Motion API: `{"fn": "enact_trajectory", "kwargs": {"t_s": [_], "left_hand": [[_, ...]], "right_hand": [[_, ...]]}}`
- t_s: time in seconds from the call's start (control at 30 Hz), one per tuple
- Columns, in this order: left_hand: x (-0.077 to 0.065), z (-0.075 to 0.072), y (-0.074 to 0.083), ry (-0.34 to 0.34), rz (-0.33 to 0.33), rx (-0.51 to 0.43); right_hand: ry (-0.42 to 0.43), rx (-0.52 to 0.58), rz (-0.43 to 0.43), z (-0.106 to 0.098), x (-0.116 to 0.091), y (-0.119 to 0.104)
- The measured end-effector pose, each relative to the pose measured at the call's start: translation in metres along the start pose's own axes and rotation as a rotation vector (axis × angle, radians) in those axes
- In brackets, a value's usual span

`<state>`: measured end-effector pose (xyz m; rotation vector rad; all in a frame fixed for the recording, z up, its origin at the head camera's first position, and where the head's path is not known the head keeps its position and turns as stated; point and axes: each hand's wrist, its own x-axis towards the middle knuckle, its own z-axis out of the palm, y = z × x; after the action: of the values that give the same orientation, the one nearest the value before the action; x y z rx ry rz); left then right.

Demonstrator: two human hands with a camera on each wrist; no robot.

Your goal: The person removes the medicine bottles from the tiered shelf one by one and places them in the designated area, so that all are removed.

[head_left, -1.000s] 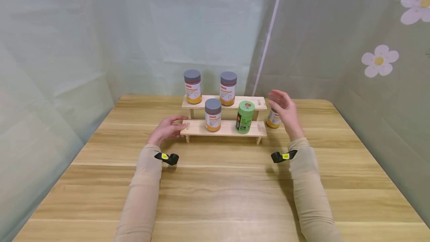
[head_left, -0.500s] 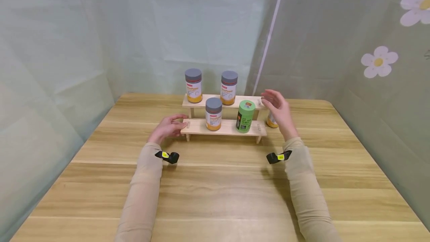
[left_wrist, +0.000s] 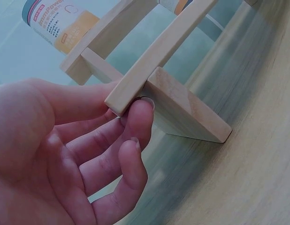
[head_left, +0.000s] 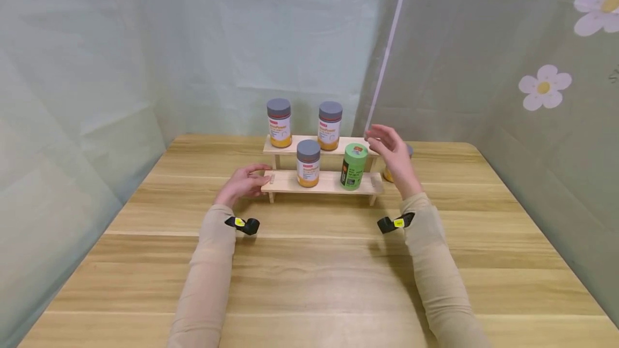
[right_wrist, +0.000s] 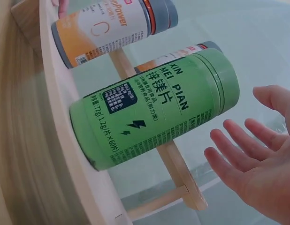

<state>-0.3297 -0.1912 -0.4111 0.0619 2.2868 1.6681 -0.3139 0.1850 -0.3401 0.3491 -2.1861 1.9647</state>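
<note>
A two-step wooden shelf [head_left: 326, 182] stands on the table. My left hand [head_left: 243, 182] pinches the left end of its lower board, thumb on top and fingers curled beneath, as the left wrist view shows. On that lower board stand a grey-lidded supplement bottle [head_left: 308, 164] and a green supplement bottle [head_left: 354, 167]. My right hand [head_left: 393, 156] is beside the green bottle's lid, fingers loosely bent and holding nothing; in the right wrist view a gap separates them from the bottle. Two more grey-lidded bottles, one at left [head_left: 279, 123] and one at centre [head_left: 330, 127], occupy the upper board.
Another grey-lidded bottle [head_left: 388, 175] stands on the table right of the shelf, mostly hidden behind my right hand. The wooden table [head_left: 309, 273] stretches toward me. A pale curtain [head_left: 271, 31] hangs behind and at both sides.
My right hand has moved left, from in front of the bottle on the table to beside the green bottle. My left hand keeps its hold on the shelf.
</note>
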Motion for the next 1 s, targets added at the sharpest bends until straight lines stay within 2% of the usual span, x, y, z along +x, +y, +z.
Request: {"fn": "enact_trajectory", "kwargs": {"t_s": [0.17, 0.37, 0.47, 0.53, 0.67, 0.77, 1.0], "left_hand": [[-0.001, 0.001, 0.001, 0.002, -0.004, 0.007], [-0.001, 0.001, 0.003, 0.002, 0.001, -0.004], [-0.002, 0.001, 0.005, -0.004, 0.002, -0.008], [-0.008, 0.002, 0.013, -0.01, -0.01, -0.013], [-0.008, 0.001, 0.014, -0.016, -0.019, -0.014], [-0.001, 0.001, 0.006, -0.003, -0.014, 0.0], [-0.001, 0.001, 0.0, 0.002, -0.006, -0.019]], "right_hand": [[-0.03, 0.052, 0.012, 0.002, 0.007, -0.004], [-0.055, 0.135, 0.09, 0.005, 0.018, -0.014], [-0.07, 0.139, 0.118, 0.007, 0.021, -0.018], [-0.079, 0.136, 0.131, 0.008, 0.023, -0.02], [-0.099, 0.116, 0.155, 0.011, 0.027, -0.024], [-0.114, 0.098, 0.174, 0.014, 0.031, -0.026], [-0.157, 0.064, 0.171, 0.025, 0.04, -0.031]]}}
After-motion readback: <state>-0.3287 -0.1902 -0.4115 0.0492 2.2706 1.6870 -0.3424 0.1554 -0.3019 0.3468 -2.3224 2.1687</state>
